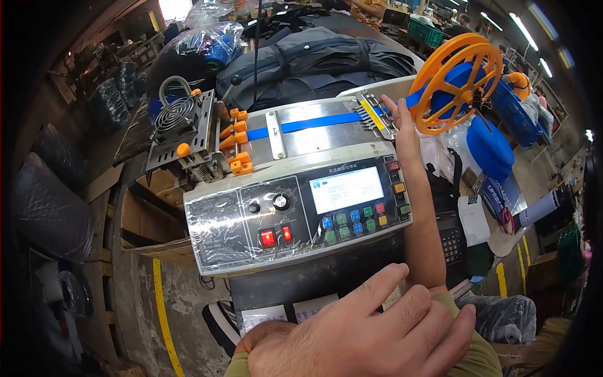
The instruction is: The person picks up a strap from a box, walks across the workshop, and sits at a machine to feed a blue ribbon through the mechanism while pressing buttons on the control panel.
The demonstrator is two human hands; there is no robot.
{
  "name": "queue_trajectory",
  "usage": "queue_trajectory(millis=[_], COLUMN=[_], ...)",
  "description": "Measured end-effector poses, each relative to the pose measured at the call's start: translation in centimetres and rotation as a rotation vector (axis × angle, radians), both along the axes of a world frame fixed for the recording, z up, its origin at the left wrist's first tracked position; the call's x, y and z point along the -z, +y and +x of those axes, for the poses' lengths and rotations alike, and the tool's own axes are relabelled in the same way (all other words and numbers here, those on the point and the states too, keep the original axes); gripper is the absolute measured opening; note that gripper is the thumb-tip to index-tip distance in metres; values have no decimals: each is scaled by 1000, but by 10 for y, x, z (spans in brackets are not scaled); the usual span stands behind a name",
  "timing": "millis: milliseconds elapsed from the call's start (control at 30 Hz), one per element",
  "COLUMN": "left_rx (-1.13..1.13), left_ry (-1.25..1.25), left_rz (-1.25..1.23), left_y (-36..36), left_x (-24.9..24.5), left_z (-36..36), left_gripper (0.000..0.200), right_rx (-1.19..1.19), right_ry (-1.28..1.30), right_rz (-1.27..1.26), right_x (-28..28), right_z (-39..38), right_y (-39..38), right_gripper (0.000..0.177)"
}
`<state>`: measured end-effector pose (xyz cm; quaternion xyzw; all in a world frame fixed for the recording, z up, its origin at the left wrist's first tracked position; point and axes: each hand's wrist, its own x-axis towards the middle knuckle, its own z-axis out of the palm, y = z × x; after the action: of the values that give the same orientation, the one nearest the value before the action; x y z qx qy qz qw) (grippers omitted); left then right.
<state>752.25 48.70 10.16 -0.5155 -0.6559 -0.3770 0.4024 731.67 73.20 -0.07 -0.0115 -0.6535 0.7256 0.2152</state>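
My right hand (402, 118) reaches to the guide (373, 115) at the right end of a strap-cutting machine (289, 213). Its fingers are at the blue strap (323, 122) where this enters the guide from the orange reel (461, 88); they partly hide it. From there the strap runs left across the metal bed, under a crossbar (275, 134), to the orange guides (236, 141). My left hand (370, 323) hangs in front of the machine, nearest the camera, fingers apart and loosely bent, holding nothing. The display (346, 190) is lit, and two red switches (268, 237) glow.
Dark folded bags (308, 66) are piled behind the machine. To the right are a blue strap roll (488, 146), a calculator (450, 240), papers (473, 220) and scissors (506, 218). A cardboard box (147, 217) stands at left, beside a fan unit (176, 116). People work in the background.
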Motion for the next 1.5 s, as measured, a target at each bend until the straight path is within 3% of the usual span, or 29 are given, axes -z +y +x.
queue_trajectory(millis=[267,367,467,533,600,667,733,767,800,900,1000,1233,1333,1400,1433,1500], left_rx=[-9,27,137,380,383,423,466,519,564,661,694,610,432,256,170,159], left_ry=[12,-92,-190,-435,-428,-459,-435,-241,-48,-254,-151,-33,-65,-259,-99,-108], left_rz=[6,-46,-164,-465,-465,-568,-568,-343,-116,-191,-147,-212,-178,-356,-314,-284], left_y=[0,-8,-33,-65,-76,-81,-76,-68,-58,-66,-60,-44,-31,-21,-9,2], left_x=[0,-7,-18,-36,-45,-53,-43,-21,-16,-33,-24,-14,-11,-23,-6,7], left_z=[1,4,-5,-21,-27,-31,-37,-44,-48,-35,-37,-36,-22,-6,-9,3], left_gripper=[17,19,18,22,22,38,33,21,22,29,29,31,33,38,34,28], right_rx=[1,16,-15,-5,4,25,-27,-20,-14,24,-21,-8,25,26,15,-35], right_ry=[-18,-35,-10,-16,-13,-3,10,9,10,20,33,29,28,19,20,16], right_rz=[-52,-84,-95,-84,-32,-8,-107,-84,-84,22,-42,-58,15,37,19,-94], right_x=[-12,-19,-9,-8,0,-1,-5,-4,-1,7,8,8,9,9,10,-2], right_z=[10,15,6,6,-2,0,3,3,0,-7,-7,-6,-8,-8,-8,1], right_y=[-12,-18,-9,-6,0,-2,-5,-3,0,6,6,6,7,9,10,-2], right_gripper=[79,75,74,75,75,76,75,76,76,76,76,78,77,75,75,75])
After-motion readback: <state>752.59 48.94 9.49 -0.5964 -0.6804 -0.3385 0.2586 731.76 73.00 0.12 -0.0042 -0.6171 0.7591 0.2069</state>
